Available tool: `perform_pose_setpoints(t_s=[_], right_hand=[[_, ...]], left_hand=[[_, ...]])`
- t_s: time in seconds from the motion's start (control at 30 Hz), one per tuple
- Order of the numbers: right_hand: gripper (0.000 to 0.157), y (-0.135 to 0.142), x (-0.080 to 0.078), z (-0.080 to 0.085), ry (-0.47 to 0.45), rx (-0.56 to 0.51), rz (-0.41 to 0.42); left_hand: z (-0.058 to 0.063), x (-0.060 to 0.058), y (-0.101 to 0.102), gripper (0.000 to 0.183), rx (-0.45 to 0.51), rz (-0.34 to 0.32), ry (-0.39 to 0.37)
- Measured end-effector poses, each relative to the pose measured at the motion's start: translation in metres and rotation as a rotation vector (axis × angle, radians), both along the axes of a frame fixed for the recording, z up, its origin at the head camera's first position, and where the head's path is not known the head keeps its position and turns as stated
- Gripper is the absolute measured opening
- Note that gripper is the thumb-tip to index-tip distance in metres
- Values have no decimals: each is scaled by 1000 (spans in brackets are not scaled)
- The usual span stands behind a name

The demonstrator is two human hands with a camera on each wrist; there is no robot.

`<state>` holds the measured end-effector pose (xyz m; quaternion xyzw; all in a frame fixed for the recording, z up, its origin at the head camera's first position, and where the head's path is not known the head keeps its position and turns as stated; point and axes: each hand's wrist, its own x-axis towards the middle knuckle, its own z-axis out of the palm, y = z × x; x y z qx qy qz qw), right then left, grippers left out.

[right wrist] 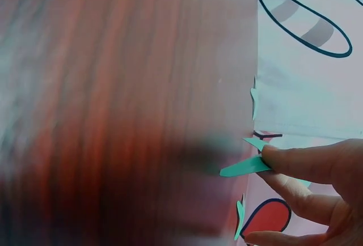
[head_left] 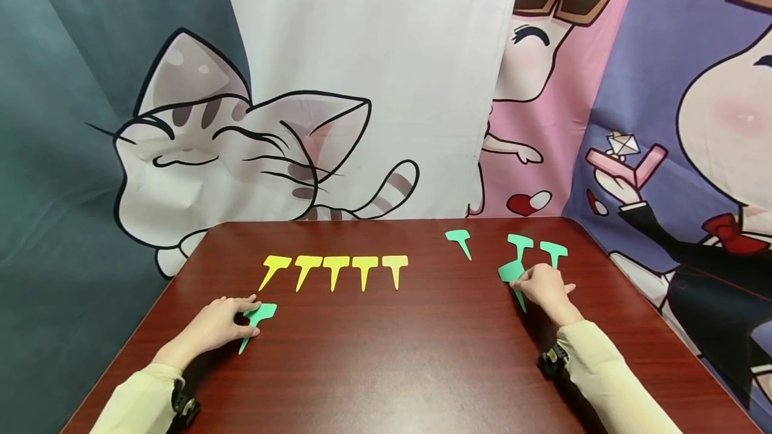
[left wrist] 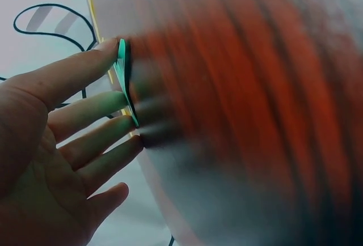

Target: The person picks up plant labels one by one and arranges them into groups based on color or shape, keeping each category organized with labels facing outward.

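A green T-shaped plant label [head_left: 262, 313] lies at the table's left, in contact with my left hand [head_left: 211, 327]. In the left wrist view the thumb [left wrist: 85, 59] and straight fingers stand apart along its thin edge. My right hand [head_left: 545, 286] pinches another green plant label [head_left: 511, 272] between thumb and fingers. Its stem slants toward me, and the right wrist view shows its pointed stem [right wrist: 244, 168] beyond the fingertips. Behind that hand lie two more green labels, one left [head_left: 520, 241] and one right [head_left: 553, 248], the latter partly hidden.
Several yellow plant labels [head_left: 334, 266] lie in a row at the left middle of the brown table [head_left: 374, 360], stems toward me. One more green label [head_left: 459, 238] lies near the back edge. A cartoon-printed cloth [head_left: 374, 52] hangs behind the table.
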<state>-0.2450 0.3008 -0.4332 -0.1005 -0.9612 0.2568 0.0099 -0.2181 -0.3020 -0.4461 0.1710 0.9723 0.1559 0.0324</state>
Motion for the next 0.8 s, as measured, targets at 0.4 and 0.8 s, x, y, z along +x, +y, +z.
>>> perform_pose_setpoints(t_s=[0.4, 0.8], right_hand=[[27, -14, -6, -3, 42, -12, 8], [21, -43, -9, 0, 88, -50, 22]], left_hand=[[-2, 0, 1, 59, -3, 1, 21], [1, 2, 1, 59, -1, 4, 19]])
